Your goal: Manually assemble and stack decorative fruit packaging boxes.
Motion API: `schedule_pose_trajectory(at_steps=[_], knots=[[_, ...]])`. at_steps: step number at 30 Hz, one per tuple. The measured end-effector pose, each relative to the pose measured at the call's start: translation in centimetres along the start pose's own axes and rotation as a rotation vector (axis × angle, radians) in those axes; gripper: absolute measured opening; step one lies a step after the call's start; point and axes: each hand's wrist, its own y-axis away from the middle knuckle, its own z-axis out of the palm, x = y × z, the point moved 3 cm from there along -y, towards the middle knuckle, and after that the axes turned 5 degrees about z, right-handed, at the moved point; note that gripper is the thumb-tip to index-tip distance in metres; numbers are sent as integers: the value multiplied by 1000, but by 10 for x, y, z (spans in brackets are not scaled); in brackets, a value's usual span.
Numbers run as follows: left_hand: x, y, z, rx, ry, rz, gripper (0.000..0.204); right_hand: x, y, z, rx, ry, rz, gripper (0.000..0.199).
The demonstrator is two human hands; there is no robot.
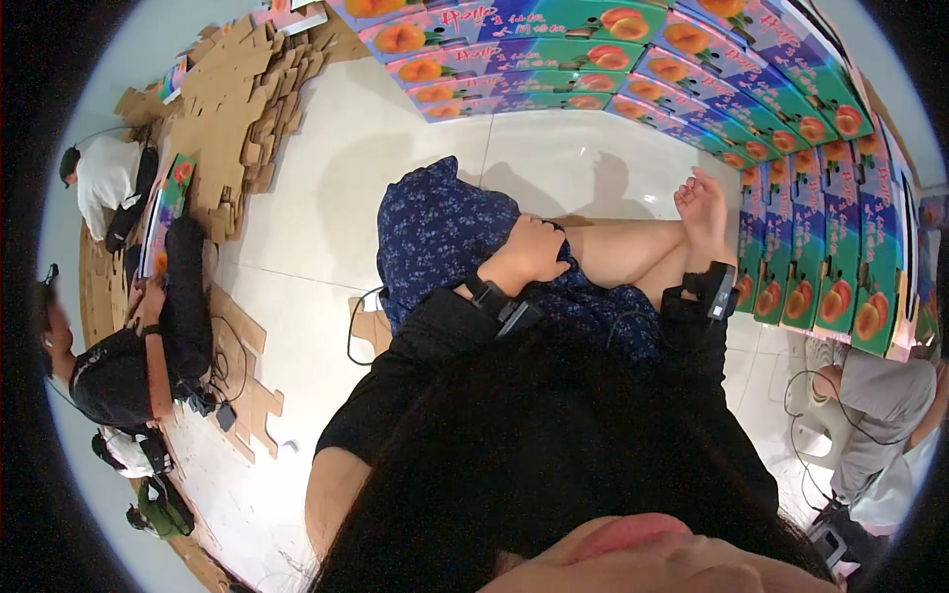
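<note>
My left hand [529,254] rests on the dark blue flowered cloth [435,222] over my crossed legs, its fingers lying loosely and holding nothing I can see. Raised at the right is my right hand [702,208], fingers loosely bent and a little apart, nothing in it. Close beside it stand fruit cartons [796,232] in blue, purple and green, printed with peaches. A dark band with a small device sits on each wrist. My bare leg [623,247] shows between the two hands.
More fruit cartons [524,54] are stacked at the far side. Flattened brown cardboard [232,109] lies in piles at the left. A person in black [119,376] handles a carton [166,212] there. Another person's grey-clothed leg [885,395] and a loose cable are at the right.
</note>
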Motion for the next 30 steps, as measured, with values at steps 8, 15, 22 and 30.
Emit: schedule_pose_trajectory(at_steps=[8, 15, 22, 30], knots=[[-5, -16, -1, -95, -8, -59, 49, -18, 7, 158, -490, 974, -261, 31], [-1, -14, 1, -124, -41, -118, 45, -118, -16, 325, -396, 870, -967, 36], [4, -7, 0, -65, -45, -28, 49, -125, -18, 398, -146, 1612, -1572, 41], [12, -6, -6, -251, -39, -78, 53, -109, -55, 378, -72, 1981, -1173, 72]])
